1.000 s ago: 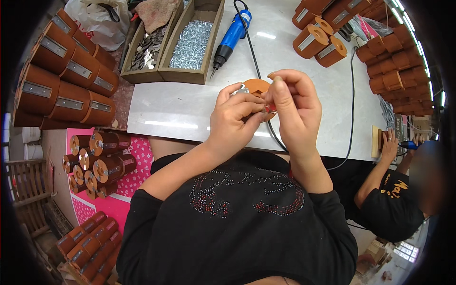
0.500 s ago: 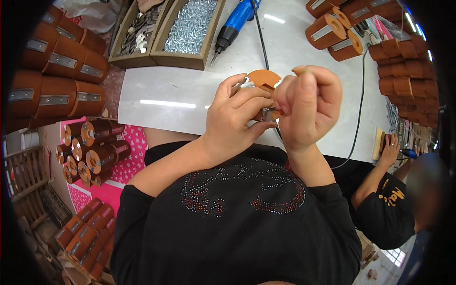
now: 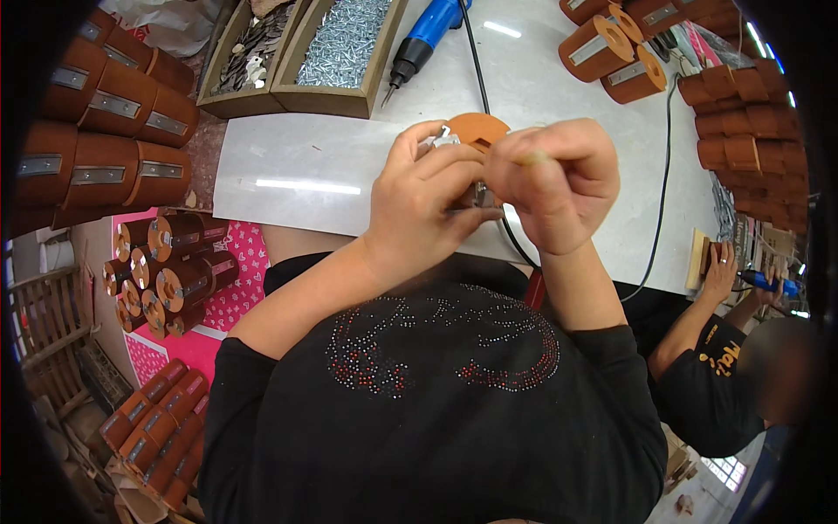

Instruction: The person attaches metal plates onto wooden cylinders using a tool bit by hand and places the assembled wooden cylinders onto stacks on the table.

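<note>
Above the near part of the table, my left hand (image 3: pixel 423 192) is curled round a brown wooden cylinder (image 3: pixel 476 127), whose orange-brown round end with a notch shows beyond my fingers. Bits of bright metal (image 3: pixel 443 138) stick out by my left fingertips, and another shows between thumb and fingers. My right hand (image 3: pixel 559 179) is closed in a pinch just right of the cylinder, partly covering it. What its fingertips hold, if anything, is hidden. A blue electric screwdriver (image 3: pixel 428 39) lies farther off, its bit toward me.
Wooden trays hold screws (image 3: pixel 345 44) and flat metal pieces (image 3: pixel 255 52) at the back left. Brown cylinders with metal plates (image 3: pixel 113 105) are stacked at left, with more at far right (image 3: pixel 602 52). A black cable (image 3: pixel 668 175) crosses the table. A co-worker's hand (image 3: pixel 720 271) is at right.
My right hand has dipped forward and its fingers have curled in further, over the cylinder's edge. My left hand and the cylinder have shifted slightly left. The co-worker's blue tool shows more.
</note>
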`<state>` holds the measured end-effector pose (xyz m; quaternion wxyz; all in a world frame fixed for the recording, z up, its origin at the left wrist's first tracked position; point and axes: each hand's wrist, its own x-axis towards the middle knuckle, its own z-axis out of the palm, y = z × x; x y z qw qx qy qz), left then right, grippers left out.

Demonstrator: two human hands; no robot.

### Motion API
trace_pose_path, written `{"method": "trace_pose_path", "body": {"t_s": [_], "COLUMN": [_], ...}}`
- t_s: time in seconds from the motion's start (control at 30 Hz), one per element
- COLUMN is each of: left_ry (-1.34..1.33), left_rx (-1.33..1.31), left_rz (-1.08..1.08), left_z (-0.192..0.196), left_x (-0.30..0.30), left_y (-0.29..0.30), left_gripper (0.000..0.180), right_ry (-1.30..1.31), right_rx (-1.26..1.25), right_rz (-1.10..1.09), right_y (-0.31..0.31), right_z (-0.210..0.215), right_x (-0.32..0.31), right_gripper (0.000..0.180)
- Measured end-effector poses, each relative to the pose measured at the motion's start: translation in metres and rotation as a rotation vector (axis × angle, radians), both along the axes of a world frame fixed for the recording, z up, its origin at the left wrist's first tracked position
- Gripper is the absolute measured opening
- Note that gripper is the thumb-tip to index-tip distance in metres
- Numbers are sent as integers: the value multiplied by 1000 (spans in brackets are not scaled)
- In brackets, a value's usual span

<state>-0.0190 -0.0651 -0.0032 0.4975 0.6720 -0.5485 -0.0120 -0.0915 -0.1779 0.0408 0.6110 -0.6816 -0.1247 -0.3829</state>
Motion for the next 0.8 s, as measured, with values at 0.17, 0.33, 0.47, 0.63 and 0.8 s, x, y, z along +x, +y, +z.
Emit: {"method": "trace_pose_path", "body": {"t_s": [0.17, 0.33, 0.47, 0.63, 0.8], "left_ry": [147, 40, -167, -241, -155], "left_rx": [-37, 87, 221, 100, -24], "left_rz": [-9, -427, -352, 4, -9], "left_z": [-4, 13, 35, 16, 4], "left_x": [5, 34, 30, -10, -8], "left_y": [1, 14, 24, 10, 7], "left_gripper": [33, 28, 36, 38, 33], "right_ry": [2, -188, -269, -146, -127], "right_rx": [-192, 129, 144, 233, 201], "right_rz": [58, -164, -257, -262, -265], "right_y": [6, 13, -10, 7, 9], "right_z": [6, 18, 40, 9, 4], "right_x": [8, -3, -23, -17, -17], "right_gripper": [7, 11, 13, 10, 9]}}
